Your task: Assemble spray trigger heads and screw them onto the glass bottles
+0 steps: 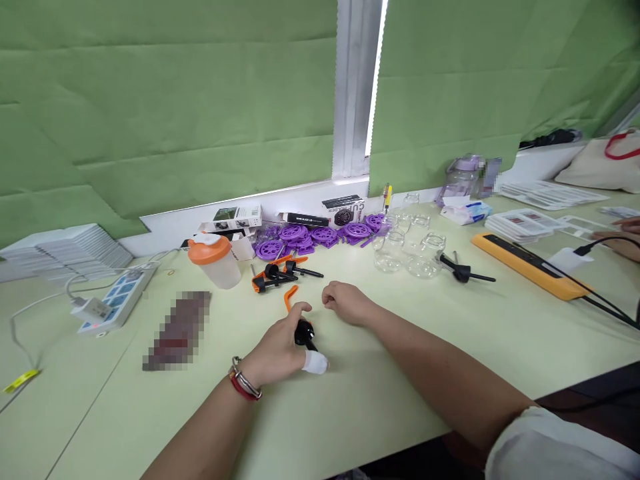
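My left hand [280,343] is curled around a black plastic part [305,332] low over the near middle of the table; a white wrap covers its thumb. From behind those fingers an orange curved piece [290,297] sticks out; whether it is joined to the black part is hidden. My right hand [347,303] rests just to the right, fingers curled inward, and anything inside them is out of sight. Beyond both hands lie several similar black parts with rods [277,273] and orange pieces. Another black part with a rod [463,270] lies farther right.
Purple wheel-shaped pieces [320,235] are heaped at the back, beside clear glass jars [423,257]. An orange-lidded shaker [217,260] and a power strip [117,300] stand left. Right are a yellow-orange power strip [530,267], cables and another person's hand [623,237].
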Motion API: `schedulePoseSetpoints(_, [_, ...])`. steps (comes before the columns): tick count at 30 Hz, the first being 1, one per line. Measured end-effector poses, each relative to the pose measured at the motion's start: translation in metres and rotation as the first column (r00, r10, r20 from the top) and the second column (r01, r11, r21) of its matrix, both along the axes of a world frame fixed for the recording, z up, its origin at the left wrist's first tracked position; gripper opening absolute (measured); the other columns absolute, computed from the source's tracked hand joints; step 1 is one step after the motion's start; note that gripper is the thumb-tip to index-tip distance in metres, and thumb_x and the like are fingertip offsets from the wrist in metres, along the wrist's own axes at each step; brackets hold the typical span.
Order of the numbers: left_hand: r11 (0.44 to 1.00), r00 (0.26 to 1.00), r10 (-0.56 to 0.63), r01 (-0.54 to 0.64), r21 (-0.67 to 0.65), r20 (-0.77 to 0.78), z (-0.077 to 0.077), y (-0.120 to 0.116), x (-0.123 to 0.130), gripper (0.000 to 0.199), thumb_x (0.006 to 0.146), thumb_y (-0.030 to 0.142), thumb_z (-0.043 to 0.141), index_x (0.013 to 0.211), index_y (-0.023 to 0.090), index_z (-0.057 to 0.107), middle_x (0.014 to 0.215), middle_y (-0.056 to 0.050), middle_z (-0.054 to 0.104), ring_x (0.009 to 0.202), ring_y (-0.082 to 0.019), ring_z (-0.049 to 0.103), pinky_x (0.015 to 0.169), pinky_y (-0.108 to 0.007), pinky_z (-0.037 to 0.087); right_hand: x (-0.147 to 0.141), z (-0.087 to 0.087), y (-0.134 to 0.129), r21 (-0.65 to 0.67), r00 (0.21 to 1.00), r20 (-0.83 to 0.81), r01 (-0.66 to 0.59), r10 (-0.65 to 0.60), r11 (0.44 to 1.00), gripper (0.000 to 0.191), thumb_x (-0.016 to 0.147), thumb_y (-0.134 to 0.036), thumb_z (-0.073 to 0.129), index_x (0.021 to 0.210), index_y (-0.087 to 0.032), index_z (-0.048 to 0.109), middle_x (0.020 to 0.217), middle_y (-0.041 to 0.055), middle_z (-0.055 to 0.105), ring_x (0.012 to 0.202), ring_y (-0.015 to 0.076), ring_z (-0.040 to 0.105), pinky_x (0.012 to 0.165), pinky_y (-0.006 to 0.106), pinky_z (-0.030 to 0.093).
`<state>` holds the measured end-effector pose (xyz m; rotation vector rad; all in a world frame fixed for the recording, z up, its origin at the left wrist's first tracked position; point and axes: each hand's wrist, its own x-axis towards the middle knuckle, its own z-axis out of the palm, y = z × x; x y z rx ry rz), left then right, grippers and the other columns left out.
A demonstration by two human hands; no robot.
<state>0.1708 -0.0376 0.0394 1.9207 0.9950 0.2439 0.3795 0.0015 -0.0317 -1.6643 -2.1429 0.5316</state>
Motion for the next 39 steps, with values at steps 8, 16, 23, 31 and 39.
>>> schedulePoseSetpoints(8, [1.0, 1.0, 0.005, -0.005, 0.02, -0.02, 0.001, 0.0, 0.0, 0.076, 0.057, 0.035, 0.074, 0.121, 0.02, 0.035, 0.091, -0.004, 0.054, 0.076, -0.021, 0.052, 0.066, -0.031, 0.041, 0.0, 0.006, -0.004, -0.003, 0.998, 0.022, -0.056, 0.056, 0.998, 0.006, 0.076, -0.013, 0.056, 0.074, -0.016, 0.061, 0.086, 0.0043, 0.06, 0.073, 0.0131, 0.054, 0.064, 0.023, 0.035])
schedulePoseSetpoints(16, [0.999, 0.999, 0.005, -0.003, -0.038, 0.053, -0.003, 0.004, -0.005, 0.075, 0.057, 0.036, 0.074, 0.12, 0.021, 0.035, 0.09, -0.004, 0.053, 0.075, -0.02, 0.051, 0.067, -0.031, 0.04, -0.004, 0.008, -0.011, 0.109, 0.985, -0.149, -0.068, 0.084, 0.992, 0.012, 0.073, -0.008, 0.05, 0.073, -0.015, 0.06, 0.07, 0.0015, 0.058, 0.062, 0.0105, 0.048, 0.059, 0.023, 0.036])
schedulePoseSetpoints(23, [0.952, 0.975, -0.014, 0.081, -0.295, 0.222, 0.0, 0.007, -0.01, 0.058, 0.061, 0.027, 0.067, 0.111, 0.022, 0.038, 0.082, 0.001, 0.048, 0.071, -0.015, 0.043, 0.063, -0.027, 0.035, -0.013, 0.019, -0.028, -0.237, 0.622, -0.783, -0.279, -0.013, 0.931, 0.02, 0.072, -0.024, 0.064, 0.088, -0.012, 0.067, 0.061, -0.0006, 0.062, 0.056, 0.01, 0.055, 0.06, 0.025, 0.044])
schedulePoseSetpoints(31, [0.888, 0.944, 0.012, 0.142, -0.438, 0.331, -0.001, 0.011, -0.014, 0.036, 0.065, 0.026, 0.057, 0.099, 0.019, 0.048, 0.089, -0.002, 0.055, 0.082, -0.017, 0.044, 0.072, -0.029, 0.033, -0.018, 0.035, -0.043, -0.22, 0.479, -0.877, -0.449, 0.026, 0.866, 0.02, 0.069, -0.028, 0.072, 0.081, -0.012, 0.068, 0.067, 0.0005, 0.065, 0.06, 0.0115, 0.06, 0.066, 0.028, 0.048])
schedulePoseSetpoints(39, [0.824, 0.928, 0.109, 0.116, -0.554, 0.357, -0.011, 0.019, -0.02, 0.035, 0.067, 0.028, 0.056, 0.101, 0.02, 0.05, 0.088, -0.002, 0.051, 0.078, -0.015, 0.045, 0.068, -0.028, 0.034, -0.031, 0.041, -0.045, 0.031, 0.608, -0.755, -0.339, 0.244, 0.94, 0.002, 0.075, -0.017, 0.065, 0.076, -0.016, 0.066, 0.077, 0.0001, 0.061, 0.073, 0.0114, 0.056, 0.071, 0.025, 0.045])
